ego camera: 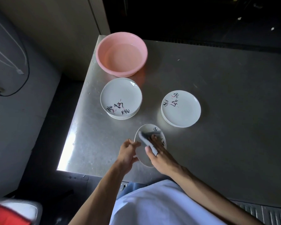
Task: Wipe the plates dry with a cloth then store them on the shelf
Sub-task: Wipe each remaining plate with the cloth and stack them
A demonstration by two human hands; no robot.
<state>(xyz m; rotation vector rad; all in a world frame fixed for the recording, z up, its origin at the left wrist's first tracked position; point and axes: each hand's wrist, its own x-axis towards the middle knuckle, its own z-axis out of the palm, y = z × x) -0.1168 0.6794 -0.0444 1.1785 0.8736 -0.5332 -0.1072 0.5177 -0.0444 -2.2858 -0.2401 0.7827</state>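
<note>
My left hand (127, 154) grips the left rim of a white plate (144, 157) with black script, held tilted above the near part of the steel table. My right hand (161, 157) presses a grey-white cloth (147, 138) onto the plate's face, fingers spread over the cloth and thumb curled at its near edge. A stack of matching plates (121, 98) stands on the table to the left. A second, lower stack of plates (180, 108) stands to the right. No shelf is in view.
A pink plastic basin (121, 54) holding water sits at the table's far left corner. The steel table (225, 127) stretches to the right. Its left edge drops to a dark floor. A red and white object (11, 211) lies at lower left.
</note>
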